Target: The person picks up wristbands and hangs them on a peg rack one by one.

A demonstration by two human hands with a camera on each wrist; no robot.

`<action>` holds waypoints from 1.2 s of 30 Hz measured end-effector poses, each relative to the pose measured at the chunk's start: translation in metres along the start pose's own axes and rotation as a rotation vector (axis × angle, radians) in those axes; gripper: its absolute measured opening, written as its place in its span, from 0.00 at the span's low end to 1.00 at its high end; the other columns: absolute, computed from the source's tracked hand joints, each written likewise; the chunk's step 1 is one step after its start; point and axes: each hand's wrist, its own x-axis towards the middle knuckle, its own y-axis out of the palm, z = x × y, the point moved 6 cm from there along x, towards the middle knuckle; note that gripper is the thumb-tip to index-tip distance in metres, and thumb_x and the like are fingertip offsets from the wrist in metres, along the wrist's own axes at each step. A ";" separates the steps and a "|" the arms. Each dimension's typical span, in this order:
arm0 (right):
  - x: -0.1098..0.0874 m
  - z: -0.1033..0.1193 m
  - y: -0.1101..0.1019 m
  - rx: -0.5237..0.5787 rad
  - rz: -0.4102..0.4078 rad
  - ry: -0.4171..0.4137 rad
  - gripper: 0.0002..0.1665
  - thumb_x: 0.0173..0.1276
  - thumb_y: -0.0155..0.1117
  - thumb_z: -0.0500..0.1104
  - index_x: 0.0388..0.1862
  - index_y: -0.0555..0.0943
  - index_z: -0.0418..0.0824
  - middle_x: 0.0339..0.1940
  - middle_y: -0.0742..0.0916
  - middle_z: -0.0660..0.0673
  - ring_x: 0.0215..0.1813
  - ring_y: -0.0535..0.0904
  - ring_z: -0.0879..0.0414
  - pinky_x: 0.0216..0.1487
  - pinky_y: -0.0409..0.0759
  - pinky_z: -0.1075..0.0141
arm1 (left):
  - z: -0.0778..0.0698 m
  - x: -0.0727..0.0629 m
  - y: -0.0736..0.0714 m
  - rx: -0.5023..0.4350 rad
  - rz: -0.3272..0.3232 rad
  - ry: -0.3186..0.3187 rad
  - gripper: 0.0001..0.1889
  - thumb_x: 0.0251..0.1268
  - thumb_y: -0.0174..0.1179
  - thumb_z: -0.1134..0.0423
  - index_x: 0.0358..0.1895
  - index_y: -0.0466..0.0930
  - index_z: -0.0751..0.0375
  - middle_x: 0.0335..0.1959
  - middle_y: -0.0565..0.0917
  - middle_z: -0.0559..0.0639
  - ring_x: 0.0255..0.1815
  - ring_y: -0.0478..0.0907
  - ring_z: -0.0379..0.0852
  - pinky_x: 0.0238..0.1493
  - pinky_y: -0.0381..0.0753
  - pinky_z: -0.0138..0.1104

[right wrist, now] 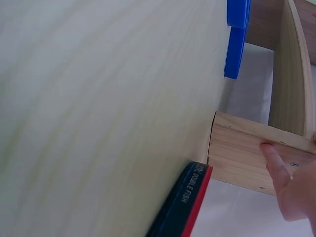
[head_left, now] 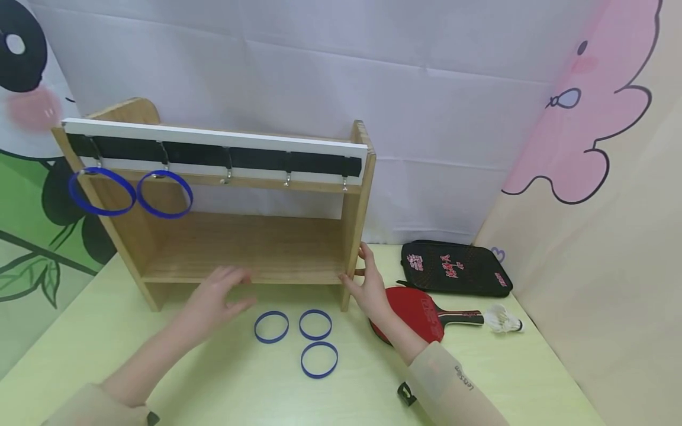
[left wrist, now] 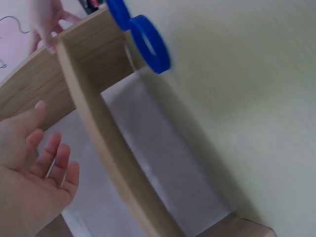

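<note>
A wooden shelf (head_left: pixel 250 248) stands on the table, with a white-and-black hook strip (head_left: pixel 229 155) along its upper front. Two blue rings hang from the hooks at the left, a left ring (head_left: pixel 130 204) and one beside it (head_left: pixel 190 204). My right hand (head_left: pixel 370 293) holds the shelf's right side panel (right wrist: pixel 242 148), thumb at the front edge and fingers against the outer face. In front of the lower board, my left hand (head_left: pixel 215 302) hovers with loosely bent fingers and nothing in it. Three more blue rings (head_left: pixel 288 327) lie on the table between the hands.
Right of the shelf lie a red table tennis paddle (head_left: pixel 407 307), a black paddle case (head_left: pixel 458 269) and a shuttlecock (head_left: pixel 501 319). A small black object (head_left: pixel 406 393) is beside my right sleeve. White cloth (head_left: pixel 426 148) hangs behind the shelf.
</note>
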 end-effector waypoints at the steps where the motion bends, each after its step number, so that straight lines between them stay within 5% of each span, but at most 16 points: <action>1: 0.000 0.000 0.000 0.002 -0.001 -0.001 0.47 0.64 0.65 0.41 0.74 0.49 0.54 0.71 0.65 0.43 0.50 0.77 0.47 0.41 0.84 0.61 | 0.002 -0.001 0.006 0.009 0.029 0.012 0.27 0.49 0.71 0.65 0.55 0.76 0.63 0.43 0.82 0.55 0.49 0.76 0.58 0.51 0.77 0.53; 9: -0.001 0.001 -0.002 0.011 -0.005 -0.011 0.47 0.64 0.66 0.41 0.74 0.50 0.53 0.71 0.65 0.41 0.50 0.77 0.46 0.41 0.84 0.60 | 0.019 -0.012 0.042 0.012 0.286 0.033 0.31 0.47 0.72 0.58 0.58 0.74 0.57 0.45 0.80 0.50 0.49 0.76 0.54 0.52 0.75 0.56; 17: 0.000 0.000 -0.001 -0.003 -0.008 -0.007 0.48 0.63 0.66 0.41 0.74 0.49 0.53 0.71 0.65 0.42 0.50 0.78 0.47 0.41 0.84 0.61 | 0.030 -0.016 0.061 -0.066 0.450 0.086 0.24 0.48 0.70 0.63 0.53 0.78 0.56 0.49 0.81 0.48 0.51 0.76 0.54 0.54 0.75 0.54; 23: 0.000 -0.002 0.000 -0.003 -0.004 -0.004 0.47 0.63 0.66 0.41 0.74 0.50 0.54 0.71 0.66 0.42 0.50 0.78 0.47 0.40 0.84 0.62 | 0.037 -0.019 0.076 -0.156 0.518 0.133 0.17 0.49 0.70 0.64 0.45 0.82 0.53 0.42 0.81 0.42 0.43 0.78 0.43 0.46 0.81 0.39; 28: 0.000 -0.004 0.001 0.000 -0.001 0.003 0.48 0.63 0.66 0.41 0.74 0.50 0.54 0.70 0.66 0.43 0.50 0.78 0.47 0.40 0.84 0.61 | 0.037 -0.022 0.086 -0.246 0.581 0.102 0.10 0.49 0.69 0.66 0.37 0.83 0.51 0.34 0.79 0.38 0.35 0.75 0.35 0.38 0.80 0.29; 36: 0.000 -0.001 0.000 0.009 0.004 0.011 0.47 0.63 0.66 0.41 0.74 0.49 0.55 0.70 0.66 0.44 0.51 0.77 0.48 0.41 0.84 0.61 | 0.031 -0.019 0.090 -0.236 0.589 0.100 0.07 0.49 0.69 0.67 0.31 0.82 0.53 0.28 0.76 0.37 0.30 0.71 0.32 0.32 0.76 0.26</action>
